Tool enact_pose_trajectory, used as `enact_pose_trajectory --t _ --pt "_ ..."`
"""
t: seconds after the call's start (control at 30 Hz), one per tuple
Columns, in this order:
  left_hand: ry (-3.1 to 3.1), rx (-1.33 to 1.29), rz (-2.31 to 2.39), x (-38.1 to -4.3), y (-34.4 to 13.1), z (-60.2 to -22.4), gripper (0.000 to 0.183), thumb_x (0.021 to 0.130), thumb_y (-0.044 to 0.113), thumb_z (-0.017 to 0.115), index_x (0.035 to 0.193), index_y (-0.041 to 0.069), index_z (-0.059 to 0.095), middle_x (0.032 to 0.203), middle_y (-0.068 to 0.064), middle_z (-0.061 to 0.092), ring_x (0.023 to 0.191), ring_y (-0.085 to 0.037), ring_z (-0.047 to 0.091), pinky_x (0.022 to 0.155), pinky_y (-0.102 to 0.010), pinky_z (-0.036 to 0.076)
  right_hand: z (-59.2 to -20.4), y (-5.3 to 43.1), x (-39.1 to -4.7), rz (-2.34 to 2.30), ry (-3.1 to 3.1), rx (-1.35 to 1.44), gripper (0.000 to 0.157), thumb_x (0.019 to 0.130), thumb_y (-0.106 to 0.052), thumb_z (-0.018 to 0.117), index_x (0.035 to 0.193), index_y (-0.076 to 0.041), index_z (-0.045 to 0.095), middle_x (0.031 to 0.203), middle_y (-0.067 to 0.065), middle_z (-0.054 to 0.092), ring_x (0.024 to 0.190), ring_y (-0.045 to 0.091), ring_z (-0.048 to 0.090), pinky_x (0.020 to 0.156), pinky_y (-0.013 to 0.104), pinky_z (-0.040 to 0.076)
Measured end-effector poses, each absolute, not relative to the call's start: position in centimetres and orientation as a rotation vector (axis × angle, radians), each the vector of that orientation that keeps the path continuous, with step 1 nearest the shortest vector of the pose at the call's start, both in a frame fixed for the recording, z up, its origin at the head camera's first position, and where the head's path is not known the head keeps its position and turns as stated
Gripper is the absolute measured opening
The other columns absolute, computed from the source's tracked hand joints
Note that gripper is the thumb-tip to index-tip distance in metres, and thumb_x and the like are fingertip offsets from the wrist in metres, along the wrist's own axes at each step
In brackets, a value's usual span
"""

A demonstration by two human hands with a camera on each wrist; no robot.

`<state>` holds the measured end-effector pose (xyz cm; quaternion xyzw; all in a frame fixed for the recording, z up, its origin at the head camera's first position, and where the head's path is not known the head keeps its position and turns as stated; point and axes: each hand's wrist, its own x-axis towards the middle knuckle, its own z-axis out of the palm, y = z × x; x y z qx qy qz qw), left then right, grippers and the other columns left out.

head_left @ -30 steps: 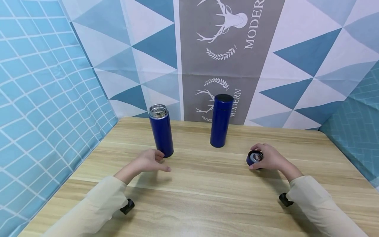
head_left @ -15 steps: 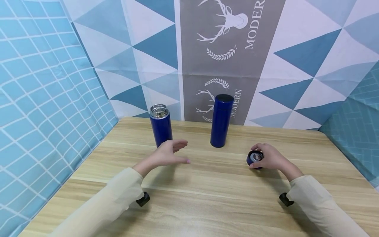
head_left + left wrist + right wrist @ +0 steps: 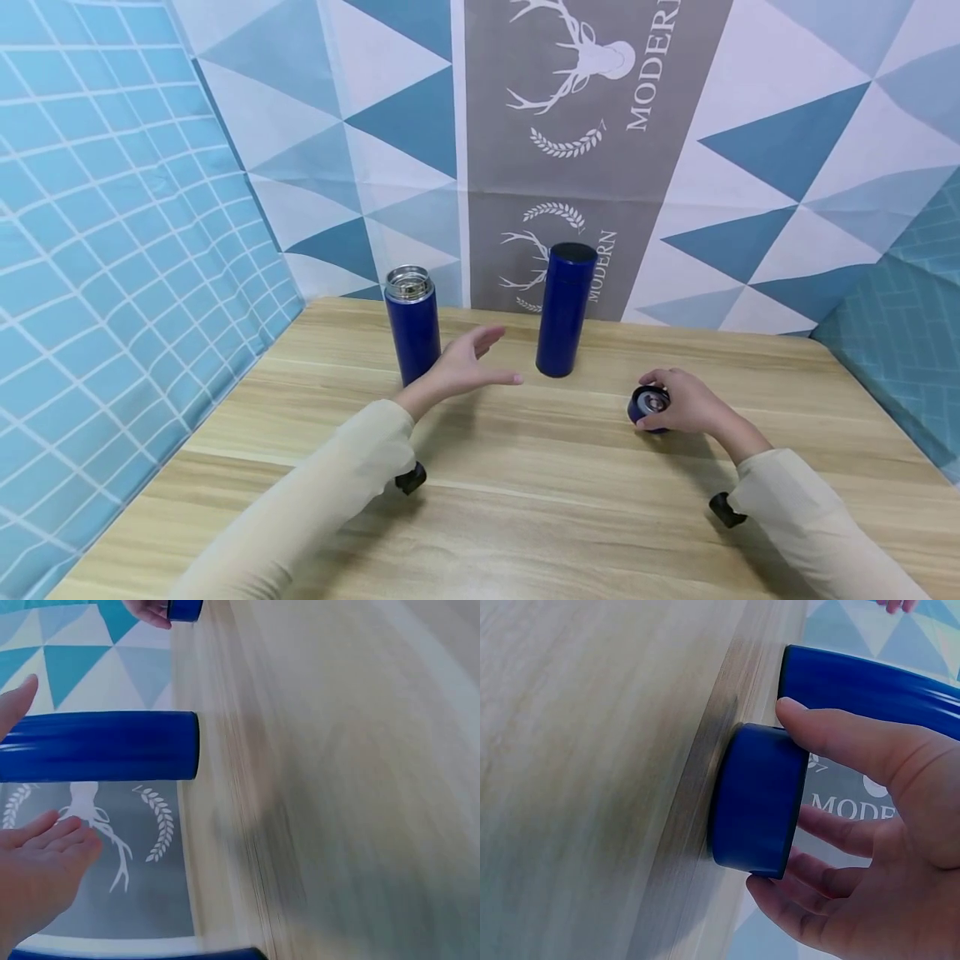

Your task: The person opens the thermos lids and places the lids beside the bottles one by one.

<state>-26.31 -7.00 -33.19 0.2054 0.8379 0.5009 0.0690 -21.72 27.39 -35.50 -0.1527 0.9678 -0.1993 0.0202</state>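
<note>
In the head view, an uncapped dark blue vacuum flask [image 3: 414, 333] stands upright at the left, its steel mouth bare. My left hand [image 3: 467, 363] is in front of it, overlapping its lower part, with fingers and thumb spread and nothing between them. Just right of those fingertips stands a second blue flask [image 3: 565, 312] with its cap on; the left wrist view has it lying between thumb and fingers [image 3: 75, 838] in perspective, apart from both. My right hand [image 3: 688, 403] grips a blue flask lid [image 3: 757, 799] by its sides, its open inside facing up on the table.
The wooden table [image 3: 525, 508] ends at a patterned backdrop [image 3: 405, 125] behind the flasks. A blue gridded sheet [image 3: 120, 250] borders the left side, and a teal one [image 3: 892, 358] the right. Black wrist devices [image 3: 410, 478] sit under both sleeves.
My left hand has moved right and away from me, from beside the uncapped flask's base toward the capped flask, its fingers spreading. My right hand stays on the lid.
</note>
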Motion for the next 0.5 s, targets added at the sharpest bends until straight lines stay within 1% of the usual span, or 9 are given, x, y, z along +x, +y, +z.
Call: enact_pose_trajectory --t 0.27,0.5 --pt "2.518 0.552 1.648 -28.4 -4.3 -33.7 0.086 0.073 0.025 0.084 0.145 0.009 0.039 0.151 -0.009 0.043 0.142 -0.025 0.039 0.118 -0.038 0.033 -35.7 27.3 -21.8 -0.610 3.003 -0.474 0.065 0.073 -0.026 0.083 0.120 0.009 0.056 0.113 0.029 0.060 0.102 0.042 0.057 0.082 0.051 0.051" --pt "2.456 0.559 1.772 -30.1 -2.2 -33.7 0.086 0.074 0.023 0.083 0.145 0.003 0.036 0.151 -0.014 0.041 0.142 -0.028 0.039 0.118 -0.038 0.032 -35.7 27.3 -21.8 -0.618 3.002 -0.486 0.064 0.072 -0.025 0.083 0.119 0.008 0.056 0.112 0.029 0.060 0.099 0.040 0.058 0.080 0.050 0.052"
